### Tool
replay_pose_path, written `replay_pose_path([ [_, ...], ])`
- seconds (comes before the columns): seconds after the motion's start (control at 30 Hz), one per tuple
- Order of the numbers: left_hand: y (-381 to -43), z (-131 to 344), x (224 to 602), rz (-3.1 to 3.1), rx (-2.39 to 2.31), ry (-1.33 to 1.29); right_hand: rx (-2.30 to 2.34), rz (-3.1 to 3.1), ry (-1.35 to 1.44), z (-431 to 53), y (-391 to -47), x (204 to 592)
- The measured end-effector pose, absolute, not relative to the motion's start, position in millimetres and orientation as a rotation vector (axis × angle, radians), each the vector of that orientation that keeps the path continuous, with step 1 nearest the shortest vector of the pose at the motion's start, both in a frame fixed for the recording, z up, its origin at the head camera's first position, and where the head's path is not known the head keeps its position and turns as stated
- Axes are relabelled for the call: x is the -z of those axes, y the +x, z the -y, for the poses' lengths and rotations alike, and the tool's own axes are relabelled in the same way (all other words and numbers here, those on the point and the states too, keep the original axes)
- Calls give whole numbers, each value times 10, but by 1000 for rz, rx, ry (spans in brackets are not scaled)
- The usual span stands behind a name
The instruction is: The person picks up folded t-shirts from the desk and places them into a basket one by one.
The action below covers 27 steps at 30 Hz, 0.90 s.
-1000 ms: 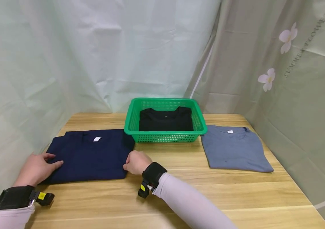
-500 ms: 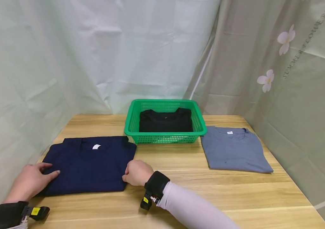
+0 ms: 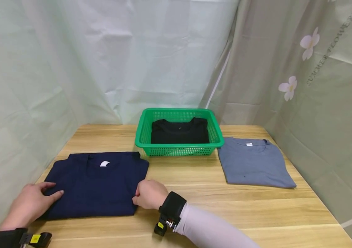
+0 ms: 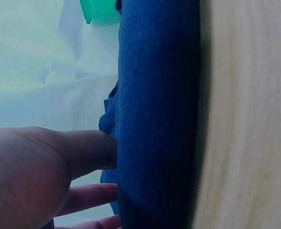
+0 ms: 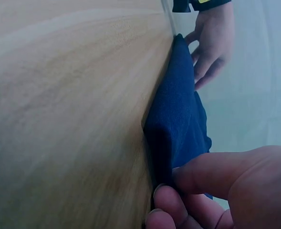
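Observation:
A folded navy T-shirt [image 3: 95, 189] with a white neck label lies at the left of the table. My left hand [image 3: 30, 205] rests on its left side, thumb and fingers spread over the cloth; in the left wrist view the thumb [image 4: 95, 150] touches the shirt's top. My right hand [image 3: 151, 194] pinches the shirt's right edge near the front corner. The right wrist view has the thumb [image 5: 202, 176] on top of the cloth and fingertips [image 5: 170, 202] at its edge. Part of the left fingers is out of sight.
A green plastic basket [image 3: 179, 150] holding a folded black T-shirt [image 3: 180, 132] stands at the back middle. To its right lies a folded grey-blue T-shirt [image 3: 254, 163]. Pale curtains [image 3: 163, 62] enclose the wooden table [image 3: 213, 206] at the back and sides.
Both hands have drawn the navy T-shirt along the table toward the front edge, away from the basket. The basket and grey-blue T-shirt have stayed in place.

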<state>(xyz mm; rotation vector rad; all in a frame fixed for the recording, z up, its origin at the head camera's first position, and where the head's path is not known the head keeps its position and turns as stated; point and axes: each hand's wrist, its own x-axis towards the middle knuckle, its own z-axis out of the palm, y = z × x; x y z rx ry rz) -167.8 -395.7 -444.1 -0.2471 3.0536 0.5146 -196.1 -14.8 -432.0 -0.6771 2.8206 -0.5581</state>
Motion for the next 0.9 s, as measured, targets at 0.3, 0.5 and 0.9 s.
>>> replay_pose_path([
  [0.3, -1618, 3918, 4444, -2996, -496, -291, 573, -2817, -706, 137, -1987, 4547],
  [0.5, -1585, 3918, 4452, -3001, -503, -283, 547, -2828, -719, 141, -1930, 4573],
  [0.9, -1529, 3923, 4517, -3006, -495, -282, 519, -2845, -748, 168, -1971, 4838],
])
